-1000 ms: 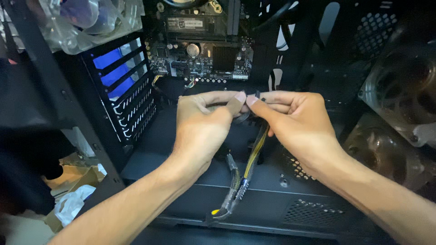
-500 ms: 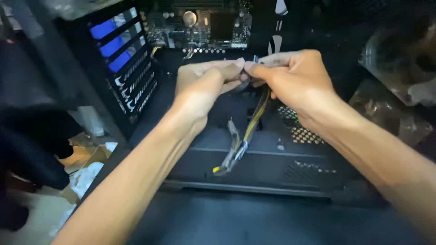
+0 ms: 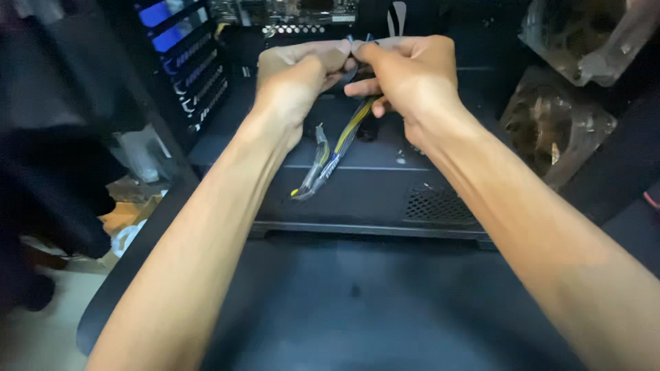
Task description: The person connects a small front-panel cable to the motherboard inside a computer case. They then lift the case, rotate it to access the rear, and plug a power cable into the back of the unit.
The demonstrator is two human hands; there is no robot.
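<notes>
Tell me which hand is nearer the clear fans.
Right. The right hand is just left of the clear fans; the left hand lies farther left.

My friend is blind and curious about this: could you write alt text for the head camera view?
Two bare hands, the left hand and right hand, meet fingertip to fingertip over an open black computer case, pinching the top of a yellow and black cable bundle that hangs down between them. Clear case fans sit to the right, slot covers to the left.
</notes>
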